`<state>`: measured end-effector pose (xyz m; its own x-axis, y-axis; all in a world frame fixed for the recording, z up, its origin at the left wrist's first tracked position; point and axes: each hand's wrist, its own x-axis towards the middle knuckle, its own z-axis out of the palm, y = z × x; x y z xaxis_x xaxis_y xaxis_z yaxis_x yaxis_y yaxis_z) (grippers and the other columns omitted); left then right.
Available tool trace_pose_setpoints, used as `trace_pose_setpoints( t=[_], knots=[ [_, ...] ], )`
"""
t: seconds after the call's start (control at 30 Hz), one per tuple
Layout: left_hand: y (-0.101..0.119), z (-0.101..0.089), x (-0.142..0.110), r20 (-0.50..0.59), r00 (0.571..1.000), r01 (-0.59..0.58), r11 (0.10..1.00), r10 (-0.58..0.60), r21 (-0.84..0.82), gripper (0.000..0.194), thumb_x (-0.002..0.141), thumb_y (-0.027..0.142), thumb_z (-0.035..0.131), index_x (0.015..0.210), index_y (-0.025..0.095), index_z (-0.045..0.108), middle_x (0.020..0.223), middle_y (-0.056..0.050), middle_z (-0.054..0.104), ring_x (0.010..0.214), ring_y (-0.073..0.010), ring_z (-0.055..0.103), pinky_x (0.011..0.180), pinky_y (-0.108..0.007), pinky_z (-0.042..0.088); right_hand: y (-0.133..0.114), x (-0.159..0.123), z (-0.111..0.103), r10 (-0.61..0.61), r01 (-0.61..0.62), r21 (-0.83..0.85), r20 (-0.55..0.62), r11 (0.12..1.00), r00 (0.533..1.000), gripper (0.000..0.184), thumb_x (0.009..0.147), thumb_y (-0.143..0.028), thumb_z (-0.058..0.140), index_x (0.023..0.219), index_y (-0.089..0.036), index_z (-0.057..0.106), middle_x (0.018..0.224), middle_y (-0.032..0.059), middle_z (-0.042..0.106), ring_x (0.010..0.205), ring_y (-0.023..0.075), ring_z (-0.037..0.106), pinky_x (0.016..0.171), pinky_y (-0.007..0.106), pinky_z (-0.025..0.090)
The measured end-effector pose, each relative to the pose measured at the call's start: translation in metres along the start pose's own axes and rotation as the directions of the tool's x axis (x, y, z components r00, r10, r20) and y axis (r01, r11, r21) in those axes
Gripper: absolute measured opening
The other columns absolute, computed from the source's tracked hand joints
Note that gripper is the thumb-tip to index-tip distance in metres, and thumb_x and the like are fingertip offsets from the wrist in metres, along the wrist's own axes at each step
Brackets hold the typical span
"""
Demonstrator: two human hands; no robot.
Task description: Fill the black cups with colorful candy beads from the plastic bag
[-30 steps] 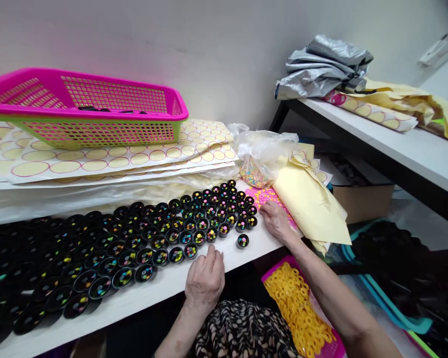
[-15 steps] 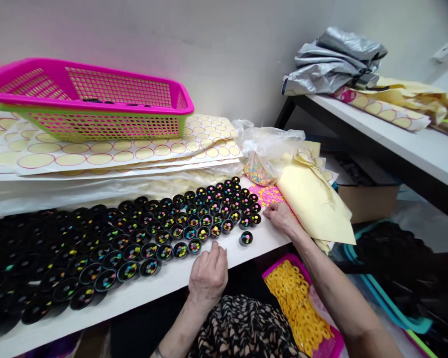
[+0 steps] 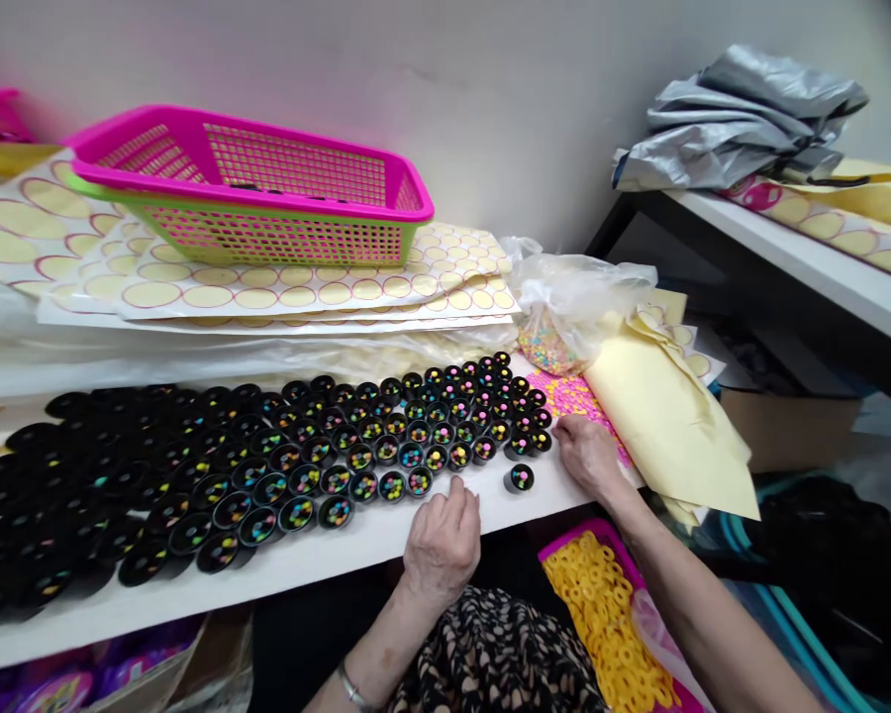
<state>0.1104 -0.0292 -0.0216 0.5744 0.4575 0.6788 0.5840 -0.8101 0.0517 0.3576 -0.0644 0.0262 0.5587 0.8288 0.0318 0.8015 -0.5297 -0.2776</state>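
Observation:
Several small black round cups (image 3: 267,465) with coloured beads inside cover a white shelf (image 3: 327,564). One lone cup (image 3: 521,478) stands apart at the right end. My left hand (image 3: 444,540) rests on the shelf edge with fingers curled downward, fingertips just in front of the nearest row. My right hand (image 3: 588,454) lies palm down beside the lone cup, on a pink sheet of yellow-dotted pieces (image 3: 571,396); its fingers are bent and what they pinch, if anything, is hidden.
A pink and green mesh basket (image 3: 267,198) sits on stacked sticker sheets (image 3: 304,292) at the back. A clear bag of coloured beads (image 3: 556,327) and yellow backing papers (image 3: 668,416) lie right. A pink tray of yellow rings (image 3: 609,614) is below. Grey bags (image 3: 742,119) on a side table.
The view has swung left and everything has shifted right in frame. Both hands stay almost where they were on the shelf; my right hand crept slightly nearer the lone cup.

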Motion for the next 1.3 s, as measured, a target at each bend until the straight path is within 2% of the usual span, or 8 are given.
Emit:
trace_pose_setpoints(
  t=[0.3, 0.4, 0.47, 0.57, 0.63, 0.7, 0.87, 1.3],
  knots=[
    [-0.001, 0.002, -0.005, 0.029, 1.0, 0.009, 1.0, -0.009, -0.011, 0.018, 0.077, 0.019, 0.061, 0.094, 0.012, 0.06, 0.105, -0.014, 0.064, 0.066, -0.0167, 0.051, 0.058, -0.033, 0.038, 0.0, 0.007, 0.0, -0.072, 0.078, -0.147, 0.051, 0.986, 0.996, 0.021, 0.084, -0.019, 0.041, 0.079, -0.017, 0.062, 0.081, 0.0085, 0.063, 0.076, 0.0188, 0.055, 0.065, 0.028, 0.033],
    [-0.001, 0.003, -0.007, 0.037, 0.999, 0.017, 1.0, -0.016, -0.013, 0.016, 0.079, 0.02, 0.059, 0.093, 0.013, 0.06, 0.106, -0.014, 0.064, 0.065, -0.0161, 0.051, 0.058, -0.033, 0.037, -0.008, 0.007, -0.009, -0.074, 0.073, -0.011, -0.081, 0.997, 0.994, 0.018, 0.085, -0.023, 0.043, 0.08, -0.017, 0.059, 0.077, 0.0069, 0.061, 0.072, 0.0181, 0.054, 0.065, 0.028, 0.036],
    [-0.001, 0.004, -0.008, 0.042, 0.999, 0.017, 1.0, -0.016, -0.012, 0.017, 0.078, 0.02, 0.059, 0.093, 0.013, 0.06, 0.107, -0.015, 0.063, 0.065, -0.0161, 0.051, 0.058, -0.033, 0.037, -0.025, 0.006, -0.017, -0.163, 0.19, 0.157, -0.166, 0.969, 0.973, 0.017, 0.087, -0.026, 0.044, 0.082, -0.018, 0.058, 0.077, 0.0053, 0.06, 0.071, 0.0168, 0.053, 0.066, 0.028, 0.038],
    [-0.001, 0.004, -0.007, 0.054, 0.998, 0.013, 1.0, -0.013, -0.006, 0.02, 0.077, 0.021, 0.061, 0.095, 0.012, 0.06, 0.107, -0.015, 0.064, 0.066, -0.0168, 0.051, 0.058, -0.033, 0.037, -0.062, 0.005, -0.023, -0.453, 0.465, 0.267, -0.107, 0.844, 0.885, 0.017, 0.089, -0.025, 0.042, 0.084, -0.019, 0.058, 0.077, 0.0037, 0.058, 0.072, 0.0153, 0.052, 0.067, 0.027, 0.039],
    [-0.001, 0.003, -0.007, 0.06, 0.998, 0.013, 1.0, -0.012, -0.007, 0.021, 0.076, 0.021, 0.063, 0.095, 0.011, 0.061, 0.106, -0.015, 0.064, 0.066, -0.0171, 0.051, 0.058, -0.033, 0.037, -0.085, 0.006, -0.021, -0.611, 0.597, 0.206, 0.003, 0.775, 0.792, 0.019, 0.09, -0.022, 0.041, 0.084, -0.019, 0.06, 0.078, 0.0038, 0.058, 0.074, 0.0157, 0.05, 0.069, 0.027, 0.037],
    [0.0, 0.002, -0.006, 0.063, 0.998, 0.015, 1.0, -0.014, -0.011, 0.021, 0.075, 0.021, 0.063, 0.094, 0.011, 0.061, 0.106, -0.014, 0.064, 0.065, -0.017, 0.05, 0.058, -0.033, 0.037, -0.099, 0.008, -0.015, -0.68, 0.674, 0.086, 0.082, 0.733, 0.729, 0.021, 0.089, -0.018, 0.04, 0.085, -0.018, 0.061, 0.08, 0.0047, 0.058, 0.078, 0.017, 0.048, 0.072, 0.029, 0.034],
    [0.0, -0.001, -0.005, 0.057, 0.998, 0.021, 1.0, -0.02, -0.012, 0.02, 0.075, 0.022, 0.064, 0.092, 0.011, 0.062, 0.103, -0.014, 0.065, 0.065, -0.0171, 0.05, 0.057, -0.033, 0.037, -0.109, 0.013, -0.007, -0.699, 0.721, -0.104, 0.184, 0.685, 0.691, 0.022, 0.086, -0.012, 0.04, 0.086, -0.017, 0.062, 0.081, 0.0054, 0.058, 0.081, 0.0179, 0.044, 0.075, 0.03, 0.03],
    [-0.002, 0.001, -0.002, 0.045, 0.999, 0.011, 1.0, -0.01, -0.026, 0.019, 0.074, 0.019, 0.065, 0.09, 0.011, 0.063, 0.104, -0.013, 0.066, 0.065, -0.0172, 0.049, 0.057, -0.033, 0.036, -0.119, 0.015, -0.006, -0.711, 0.762, -0.191, 0.276, 0.619, 0.647, 0.02, 0.079, -0.007, 0.043, 0.081, -0.016, 0.061, 0.082, 0.008, 0.058, 0.081, 0.0196, 0.045, 0.073, 0.032, 0.029]
  ],
)
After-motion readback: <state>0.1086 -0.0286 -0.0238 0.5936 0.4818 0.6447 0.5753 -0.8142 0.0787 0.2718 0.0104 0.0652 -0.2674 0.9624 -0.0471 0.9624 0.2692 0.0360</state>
